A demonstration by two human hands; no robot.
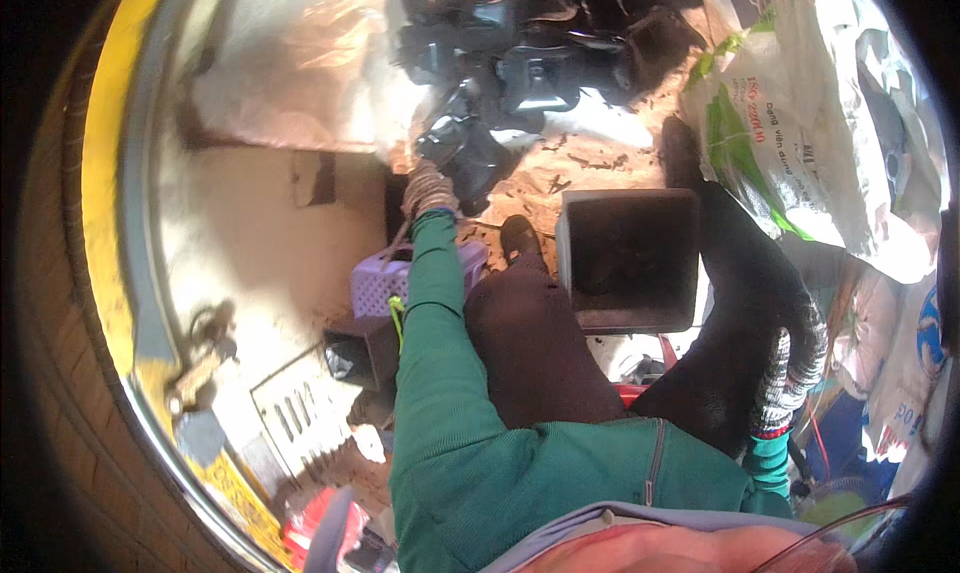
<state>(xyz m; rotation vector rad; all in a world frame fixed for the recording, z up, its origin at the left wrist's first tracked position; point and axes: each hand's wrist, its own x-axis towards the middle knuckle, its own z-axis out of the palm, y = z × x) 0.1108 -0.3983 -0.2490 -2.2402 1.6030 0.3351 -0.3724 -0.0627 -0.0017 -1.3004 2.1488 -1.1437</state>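
Left grip (pixel 430 190) sits beside shiny black plastic (pixel 468 155).

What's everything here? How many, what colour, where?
black pieces: many, black, top middle
sheet: at least 1, brown, under them
tub: 1, dark, middle
basket: 1, purple, left of tub
box: 1, dark, below basket
sack: 1, white, green, upper right
bags: several, whitish, right
red things: 2, red, lower left and below tub
strip: 1, yellow, left edge
jacket: 1, green, bottom
legs: 2, dark, middle
left grip: 1, brownish glove, by black pieces
right grip: 1, grey-white glove, on right leg
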